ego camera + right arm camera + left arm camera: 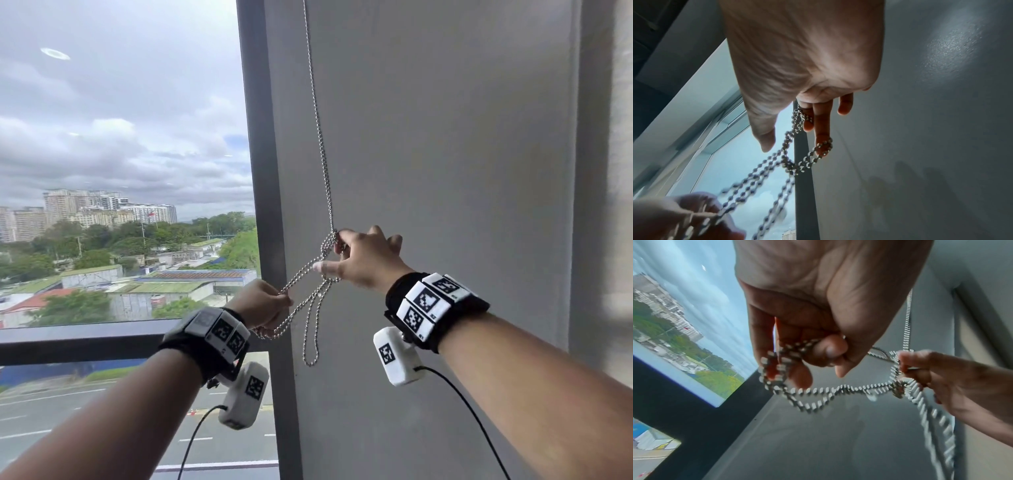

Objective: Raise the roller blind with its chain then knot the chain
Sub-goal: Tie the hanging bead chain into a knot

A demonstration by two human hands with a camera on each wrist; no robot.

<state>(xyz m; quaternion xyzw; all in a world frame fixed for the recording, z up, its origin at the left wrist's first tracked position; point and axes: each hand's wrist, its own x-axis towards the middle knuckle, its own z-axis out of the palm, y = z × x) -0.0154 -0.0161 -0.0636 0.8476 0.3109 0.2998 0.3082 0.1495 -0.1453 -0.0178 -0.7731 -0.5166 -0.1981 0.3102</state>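
A metal bead chain (pixel 323 164) hangs down the grey wall beside the window. At chest height it crosses itself into a loose loop. My right hand (pixel 330 251) has its index finger hooked round the crossing, with the thumb stretched out below. In the right wrist view the chain (pixel 789 146) also wraps one fingertip (pixel 823 146). Lower left, my left hand (pixel 286 298) grips two strands in curled fingers, as the left wrist view shows (pixel 818 356). A free bight (pixel 310 359) dangles below both hands. The blind itself is out of view.
A dark vertical window frame (pixel 263 171) stands just left of the chain, and a dark horizontal rail (pixel 85 339) crosses behind my left wrist. The grey wall (pixel 445 171) fills the right. Black cables hang from both wrist cameras.
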